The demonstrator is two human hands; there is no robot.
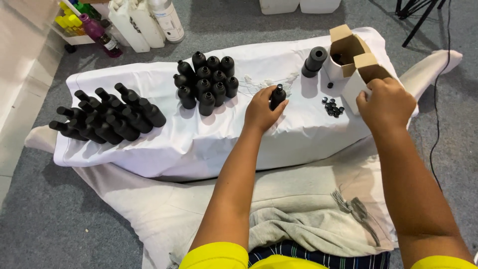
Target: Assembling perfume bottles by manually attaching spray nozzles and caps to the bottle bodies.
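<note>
The left hand (259, 112) is gripping a matt black plastic bottle (277, 96), its surface smooth and dull. At three o'clock the right hand (386, 102) is holding a white paperboard box (359, 82) showing raw brown card inside its flaps. The table cover (164, 144) is lying as soft white cloth, creasing lightly. At one o'clock small glossy black caps (332, 106) are catching light.

Single head-worn view, looking steeply down, close over white-draped table (209, 144), forearms entering from below
</note>
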